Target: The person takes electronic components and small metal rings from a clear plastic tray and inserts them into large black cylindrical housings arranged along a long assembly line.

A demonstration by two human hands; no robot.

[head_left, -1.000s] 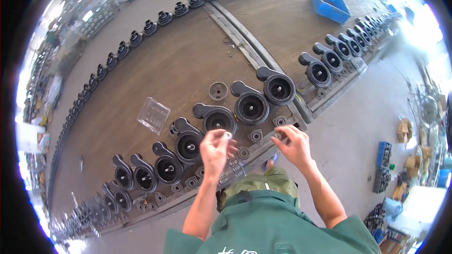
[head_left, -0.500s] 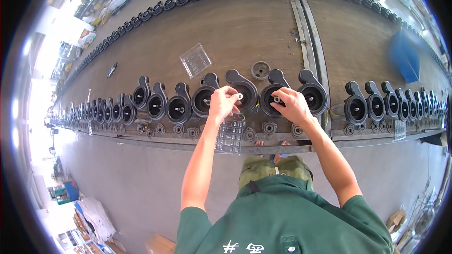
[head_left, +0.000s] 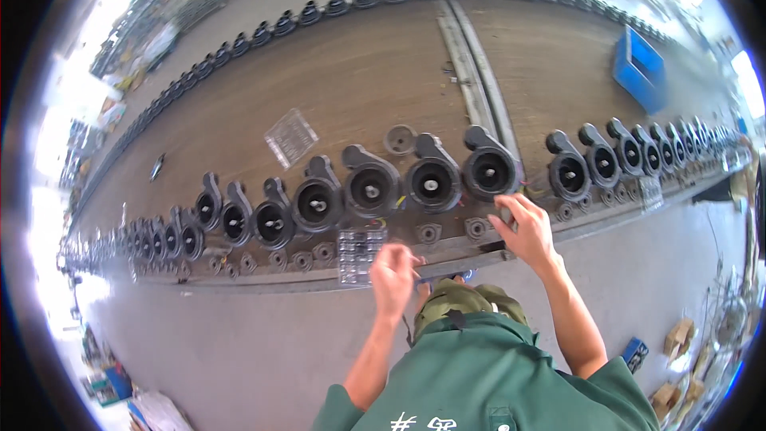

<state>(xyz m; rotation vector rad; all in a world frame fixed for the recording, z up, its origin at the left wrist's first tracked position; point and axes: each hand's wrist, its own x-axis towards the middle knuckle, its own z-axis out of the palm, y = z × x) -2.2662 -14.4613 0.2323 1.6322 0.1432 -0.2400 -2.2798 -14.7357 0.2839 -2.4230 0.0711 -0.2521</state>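
Two black blower-like housings, one (head_left: 412,191) with a bright white piece on its central shaft and another (head_left: 467,183) right of it, stand near the bench's front edge. Just below the right one, my right hand (head_left: 527,231) has its fingers curled together around something small and greyish that I cannot make out. My left hand (head_left: 392,281) hovers at the bench edge, smeared by motion, so its fingers cannot be read. Next to it lies a clear plastic tray (head_left: 357,257) with square pockets. Flat grey flange-like parts (head_left: 428,233) lie along the edge.
More black housings line the near edge on both sides, with another row (head_left: 337,5) along the far edge. A clear plastic sheet (head_left: 291,138), a round grey disc (head_left: 400,140) and a blue bin (head_left: 638,70) rest on the bench (head_left: 263,80). A metal rail (head_left: 479,72) crosses it.
Both hands have left the housings and drawn back toward the bench edge; the right hand came off one that now shows a white piece inside. The view has shifted rightward and turned.
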